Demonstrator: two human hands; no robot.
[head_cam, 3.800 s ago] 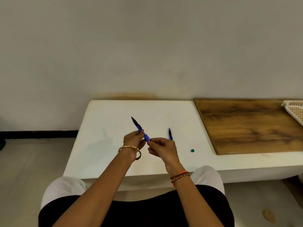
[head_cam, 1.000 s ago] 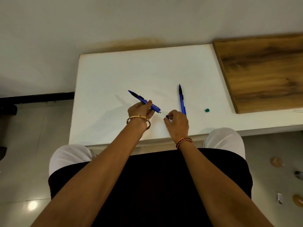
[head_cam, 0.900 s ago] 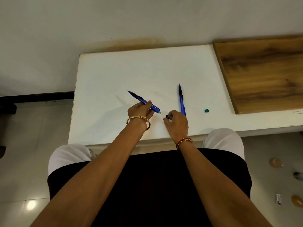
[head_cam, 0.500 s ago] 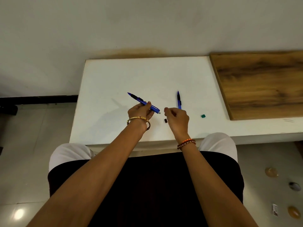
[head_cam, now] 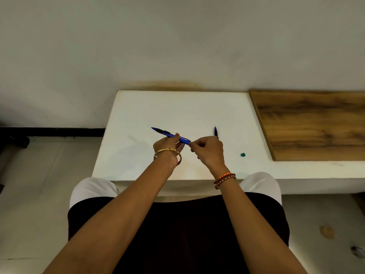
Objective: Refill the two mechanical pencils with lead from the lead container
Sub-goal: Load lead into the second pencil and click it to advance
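Observation:
My left hand (head_cam: pixel 167 144) holds a blue mechanical pencil (head_cam: pixel 171 135) above the white table (head_cam: pixel 138 115), tip pointing up-left. My right hand (head_cam: pixel 209 151) is curled, its thumb and forefinger pinched on that pencil's rear end. What, if anything, sits between those fingertips is too small to tell. A second blue pencil (head_cam: pixel 215 132) lies on the table behind my right hand, and only its tip end shows. A small green piece (head_cam: pixel 243 154) lies to the right of my right hand. I cannot make out a lead container.
A wooden board (head_cam: pixel 316 123) covers the table's right part. Two thin dark slivers (head_cam: pixel 338 164) lie on the white surface just in front of it. The wall stands right behind the table. My knees press against the front edge.
My right hand set a small black cap down on the table, then rose and moved left to the rear end of the held pencil. The cap is now hidden. My left hand stayed put.

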